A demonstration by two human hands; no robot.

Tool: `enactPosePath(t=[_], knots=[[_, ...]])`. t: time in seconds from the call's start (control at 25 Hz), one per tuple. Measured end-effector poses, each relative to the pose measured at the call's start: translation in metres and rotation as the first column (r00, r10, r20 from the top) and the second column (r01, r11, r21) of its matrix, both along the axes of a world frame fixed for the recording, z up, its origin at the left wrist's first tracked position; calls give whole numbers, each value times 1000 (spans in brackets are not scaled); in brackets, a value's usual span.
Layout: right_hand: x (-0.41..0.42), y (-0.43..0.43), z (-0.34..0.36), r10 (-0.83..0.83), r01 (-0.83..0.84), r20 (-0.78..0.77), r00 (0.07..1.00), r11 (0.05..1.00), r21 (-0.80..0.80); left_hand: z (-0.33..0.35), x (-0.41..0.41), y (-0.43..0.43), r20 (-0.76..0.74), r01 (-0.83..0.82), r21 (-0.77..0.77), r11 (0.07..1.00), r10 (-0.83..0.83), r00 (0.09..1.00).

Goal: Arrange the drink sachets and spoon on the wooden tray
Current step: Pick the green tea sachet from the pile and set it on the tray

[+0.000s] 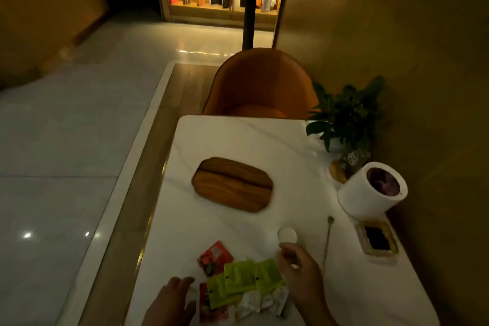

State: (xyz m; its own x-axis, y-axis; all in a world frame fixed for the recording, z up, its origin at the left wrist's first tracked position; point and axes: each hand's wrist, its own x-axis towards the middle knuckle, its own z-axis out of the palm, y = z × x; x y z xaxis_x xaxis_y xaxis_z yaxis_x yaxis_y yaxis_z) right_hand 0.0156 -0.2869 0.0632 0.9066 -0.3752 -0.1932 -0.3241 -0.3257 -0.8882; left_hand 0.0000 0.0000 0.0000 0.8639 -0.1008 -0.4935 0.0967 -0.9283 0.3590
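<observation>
An oval wooden tray [232, 185] lies bare in the middle of the white marble table [238, 137]. Near the front edge is a heap of sachets: green sachets [239, 276], a red sachet [214, 257], another red one [209, 307] and white packets [260, 302]. A long thin spoon [327, 242] lies to the right of the heap. A small white round lid [287, 235] sits just beyond my right hand [301, 276], which rests at the heap's right edge, fingers curled around something small and white. My left hand [172, 304] hovers flat at the heap's left side, holding nothing.
A white cylindrical container [370, 193] stands at the right, with a small dish [377, 239] in front of it and a potted plant [346, 116] behind. An orange chair [260, 82] faces the table's far end. The table's left edge drops to the floor.
</observation>
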Motion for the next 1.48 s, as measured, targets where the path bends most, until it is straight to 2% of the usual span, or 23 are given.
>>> enactPosePath(t=[0.16, 0.24, 0.48, 0.6, 0.72, 0.84, 1.0, 1.08, 1.16, 1.24, 1.32, 1.4, 1.44, 1.48], knots=[[-10, 6, -26, 214, -232, -133, 968, 963, -137, -4, -1, -18, 91, -27, -19, 999, 29, 995], [-11, 10, -39, 320, -352, -184, 930, 917, -187, -4, 0, -31, 79, 12, 8, 1000, -13, 997], [-1, 9, -60, 559, -656, -343, 755, 622, -427, -4, 16, -58, 106, 207, 57, 977, -212, 972], [6, 4, -68, 588, -711, -425, 688, 431, -555, -6, 28, -73, 178, 289, 139, 947, -311, 934], [10, -1, -72, 599, -722, -458, 657, 325, -611, -10, 38, -85, 160, 383, 195, 903, -414, 896], [11, -5, -76, 603, -743, -493, 627, 273, -612, -12, 42, -92, 178, 399, 229, 888, -441, 880], [13, -10, -81, 610, -769, -516, 601, 266, -581, -7, 39, -92, 231, 379, 247, 892, -434, 871], [16, -10, -80, 611, -784, -534, 585, 255, -566, -4, 37, -88, 265, 306, 169, 937, -343, 901], [19, -10, -79, 608, -778, -533, 588, 246, -577, 4, 35, -85, 213, 144, -24, 989, -136, 967], [20, -11, -76, 601, -755, -515, 611, 247, -608, 18, 31, -83, 107, -76, -238, 968, 103, 989], [20, -12, -72, 600, -710, -469, 648, 252, -658, 30, 28, -79, -96, -341, -444, 829, 335, 937], [21, -13, -65, 607, -714, -461, 648, 273, -644, 36, 24, -71, -324, -555, -504, 662, 451, 832], [21, -14, -61, 601, -722, -459, 654, 316, -616, 38, 22, -67, -399, -611, -493, 619, 463, 791], [21, -16, -56, 580, -702, -428, 693, 406, -586, 40, 20, -64, -455, -643, -491, 587, 457, 764]])
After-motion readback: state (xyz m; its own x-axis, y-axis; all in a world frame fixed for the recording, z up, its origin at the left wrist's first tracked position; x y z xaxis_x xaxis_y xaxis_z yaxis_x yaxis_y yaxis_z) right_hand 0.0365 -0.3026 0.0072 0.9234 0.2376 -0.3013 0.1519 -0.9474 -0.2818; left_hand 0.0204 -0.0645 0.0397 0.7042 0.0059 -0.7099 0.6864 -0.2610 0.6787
